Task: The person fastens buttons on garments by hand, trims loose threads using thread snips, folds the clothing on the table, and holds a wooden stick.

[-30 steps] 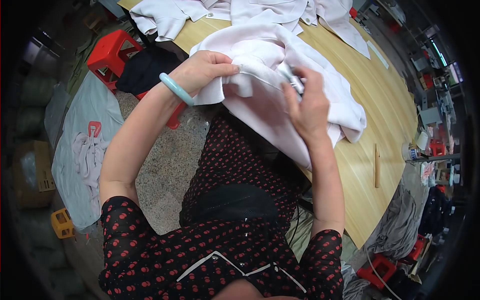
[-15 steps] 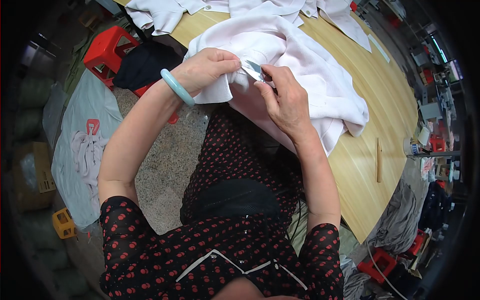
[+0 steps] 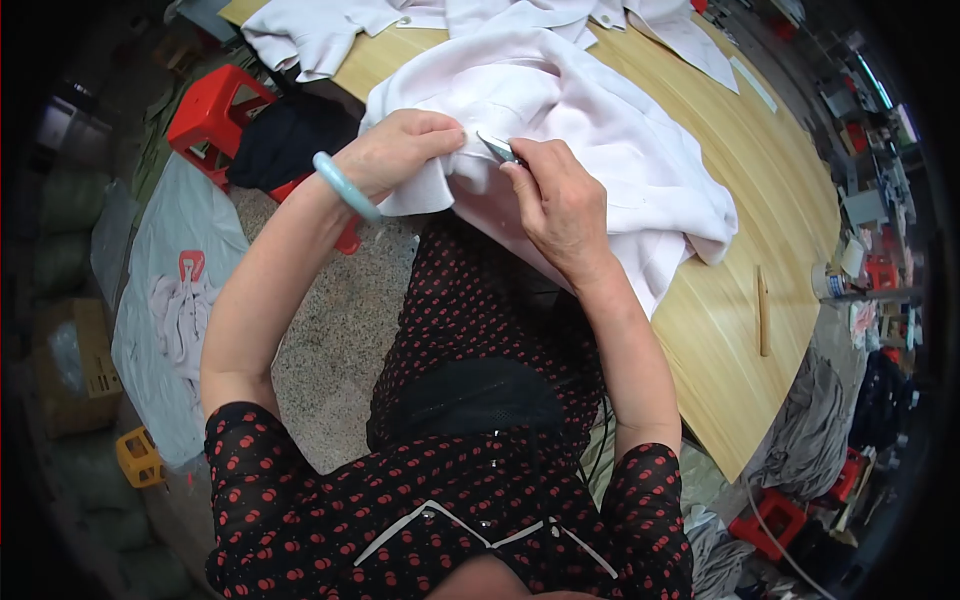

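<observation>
A pale pink garment (image 3: pixel 640 150) lies bunched over the edge of the wooden table (image 3: pixel 730 380). My left hand (image 3: pixel 410 148) pinches a fold of it between thumb and fingers, with a light green bangle (image 3: pixel 345 187) round the wrist. Small metal snips (image 3: pixel 497 147) are in my right hand (image 3: pixel 563 205), whose fingers are closed round them. Their blades point left at the fabric beside my left fingertips and look nearly closed. My palm and fingers hide the rest of the snips.
More pale garments (image 3: pixel 500 14) lie at the table's far side. A thin wooden stick (image 3: pixel 763 310) rests on the right part. Left of the table are a red stool (image 3: pixel 215 120) and dark cloth (image 3: pixel 295 140). Grey cloth (image 3: pixel 810 420) is heaped beyond the right corner.
The snips were blurred and farther right a second ago; my right hand has brought them left to the fabric by my left hand. Their blades looked wider apart half a second ago.
</observation>
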The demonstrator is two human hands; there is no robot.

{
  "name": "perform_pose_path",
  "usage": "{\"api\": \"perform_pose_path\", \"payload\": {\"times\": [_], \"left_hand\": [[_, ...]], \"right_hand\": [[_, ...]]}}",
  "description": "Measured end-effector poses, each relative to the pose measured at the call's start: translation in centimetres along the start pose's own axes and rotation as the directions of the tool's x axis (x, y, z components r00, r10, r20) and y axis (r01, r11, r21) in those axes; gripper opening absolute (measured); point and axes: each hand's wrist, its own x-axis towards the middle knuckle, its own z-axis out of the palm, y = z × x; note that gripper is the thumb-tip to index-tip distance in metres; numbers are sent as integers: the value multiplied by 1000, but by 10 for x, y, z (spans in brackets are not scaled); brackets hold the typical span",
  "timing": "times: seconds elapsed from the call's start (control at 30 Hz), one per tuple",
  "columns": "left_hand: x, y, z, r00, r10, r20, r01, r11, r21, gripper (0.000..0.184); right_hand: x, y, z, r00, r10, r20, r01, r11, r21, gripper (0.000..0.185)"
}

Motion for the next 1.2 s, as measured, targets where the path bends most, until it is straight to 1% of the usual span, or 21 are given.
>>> {"api": "perform_pose_path", "payload": {"times": [0.03, 0.07, 0.1, 0.17, 0.2, 0.23, 0.27, 0.3, 0.33, 0.37, 0.47, 0.6, 0.67, 0.73, 0.83, 0.93, 0.97, 1.07, 1.1, 1.17, 1.2], "left_hand": [[1, 2, 3, 1000, -2, -10, 2, 999, 50, 21], [1, 1, -1, 997, 80, -4, -75, 953, 293, 23], [-1, 0, -3, 969, 248, 14, -221, 837, 501, 24], [-4, -15, -6, 938, 337, -76, -219, 751, 623, 23], [-4, -27, -10, 907, 415, -70, -250, 666, 703, 20], [-5, -39, -13, 883, 460, -96, -258, 645, 720, 17], [-10, -44, -11, 899, 417, -134, -205, 671, 712, 14], [-13, -48, -9, 946, 249, -205, -58, 757, 651, 13], [-14, -52, -9, 962, 65, -263, 104, 808, 580, 12], [-12, -64, -12, 969, 119, -218, 32, 809, 586, 12], [-4, -97, -10, 963, 246, -108, -125, 768, 628, 16], [0, -93, 5, 958, 287, 8, -176, 565, 806, 21], [3, -88, 7, 967, 245, 76, -176, 418, 891, 18], [6, -79, 11, 969, 230, 93, -170, 341, 925, 17], [5, -50, 10, 960, 266, 91, -161, 252, 954, 15], [4, -25, -5, 949, 305, 75, -127, 153, 980, 11], [5, -19, -12, 948, 311, 63, -105, 118, 988, 11], [27, -2, -29, 961, 276, -20, 11, 34, 999, 8], [43, 2, -37, 956, 281, -79, 74, 28, 997, 11], [94, 15, -86, 880, 468, -88, 61, 71, 996, 19], [118, 31, -117, 751, 650, -115, 43, 126, 991, 22]], "right_hand": [[-3, 4, -5, 1000, 27, -15, -27, 1000, -10, 20], [-8, 10, -15, 997, 53, -63, -55, 998, -30, 21], [-15, 17, -29, 990, 83, -112, -90, 994, -59, 22], [-40, 33, -65, 972, 130, -197, -158, 979, -130, 23], [-60, 43, -88, 953, 214, -215, -260, 942, -213, 24], [-81, 53, -111, 927, 289, -240, -352, 892, -284, 25], [-108, 70, -134, 913, 305, -269, -395, 826, -402, 24], [-138, 87, -155, 899, 322, -297, -433, 746, -505, 24], [-166, 101, -176, 861, 410, -300, -507, 645, -572, 24], [-191, 109, -193, 812, 494, -310, -565, 532, -631, 24], [-234, 122, -213, 779, 551, -299, -592, 491, -639, 24], [-231, 132, -224, 771, 612, -176, -552, 505, -664, 34], [-192, 149, -227, 836, 542, -84, -505, 700, -505, 40], [-121, 132, -222, 793, 609, 18, -590, 775, -225, 47], [-82, 166, -215, 728, 565, 390, -475, 824, -308, 51], [-81, 171, -209, 575, 617, 537, -509, 784, -356, 52], [-87, 165, -208, 601, 609, 517, -493, 792, -360, 33], [-73, 163, -209, 361, 767, 531, -383, 641, -665, 27], [-60, 160, -213, 492, 710, 504, -329, 688, -647, 23], [-22, 171, -225, 824, 523, 217, -213, 641, -737, 17], [10, 161, -239, 920, 386, 63, -202, 609, -767, 16]]}}
